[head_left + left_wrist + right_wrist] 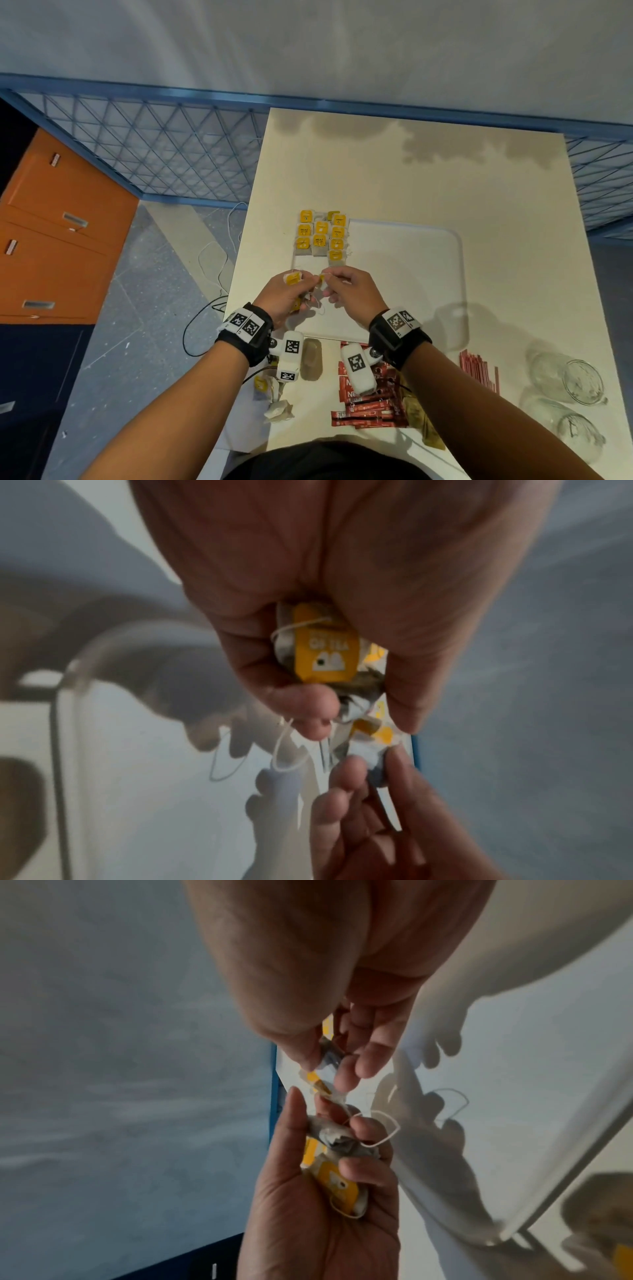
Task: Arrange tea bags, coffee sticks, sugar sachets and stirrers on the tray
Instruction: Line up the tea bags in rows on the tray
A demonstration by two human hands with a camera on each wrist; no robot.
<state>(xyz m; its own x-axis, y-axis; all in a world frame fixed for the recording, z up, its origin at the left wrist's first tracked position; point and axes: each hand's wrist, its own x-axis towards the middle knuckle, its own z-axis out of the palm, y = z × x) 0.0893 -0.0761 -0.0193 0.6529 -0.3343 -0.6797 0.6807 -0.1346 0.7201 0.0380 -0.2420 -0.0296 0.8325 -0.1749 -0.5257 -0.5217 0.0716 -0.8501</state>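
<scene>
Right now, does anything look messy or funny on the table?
Yes. The left hand grips a crumpled clump of tea bags, their strings looped and tangled, while the right hand pinches one free. The tea bags on the tray lie in tidy rows.

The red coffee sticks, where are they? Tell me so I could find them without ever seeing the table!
Start at the cream table and find the white tray in its middle. Come toward the person, past the tray's near edge, to the heap under the right wrist: those are the red coffee sticks. They are wide flat packets with white lettering, unlike the thin red stirrers to their right.
</scene>
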